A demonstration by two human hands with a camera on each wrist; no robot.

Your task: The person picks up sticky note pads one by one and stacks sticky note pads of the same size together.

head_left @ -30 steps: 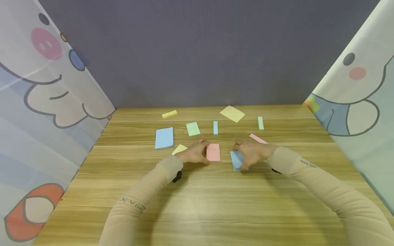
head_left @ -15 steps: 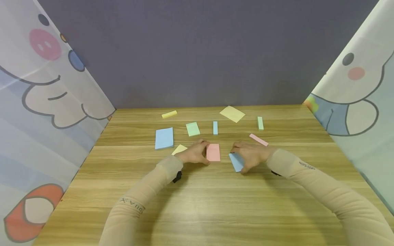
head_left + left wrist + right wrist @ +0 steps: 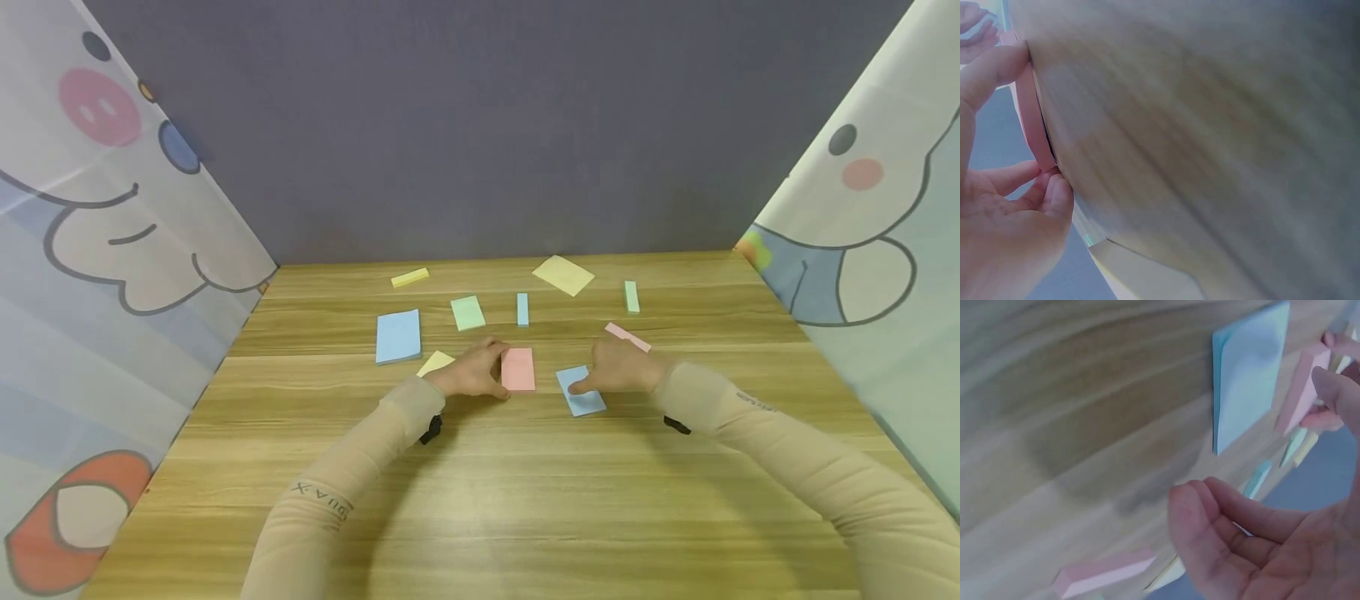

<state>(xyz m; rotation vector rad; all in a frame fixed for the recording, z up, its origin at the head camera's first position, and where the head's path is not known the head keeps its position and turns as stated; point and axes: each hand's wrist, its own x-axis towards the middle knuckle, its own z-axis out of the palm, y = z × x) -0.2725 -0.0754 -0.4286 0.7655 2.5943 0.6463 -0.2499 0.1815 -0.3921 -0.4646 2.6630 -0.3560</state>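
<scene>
My left hand (image 3: 474, 369) holds a pink sticky note pad (image 3: 518, 369) by its left side, with thumb and fingertips at its edges. In the left wrist view that pink pad (image 3: 1032, 122) stands between thumb and fingers. My right hand (image 3: 618, 367) is over the right part of a small blue sticky note pad (image 3: 587, 402), its thumb reaching across it. From the right wrist view, the blue pad (image 3: 1250, 375) lies apart from the loosely bent fingers (image 3: 1188, 519), its top sheets a little lifted at one edge. A yellow pad (image 3: 437, 362) is partly hidden behind my left wrist.
Behind the hands lie a larger blue pad (image 3: 398, 337), a green pad (image 3: 468, 312), a yellow pad (image 3: 564, 275), and narrow strips in yellow (image 3: 410, 277), blue (image 3: 522, 309), green (image 3: 632, 297) and pink (image 3: 627, 336). A dark panel (image 3: 495, 125) bounds the wooden table (image 3: 495, 500).
My right hand has let go of the small blue pad and drawn back to the right, leaving more of the pad visible. My left hand stays at the pink pad.
</scene>
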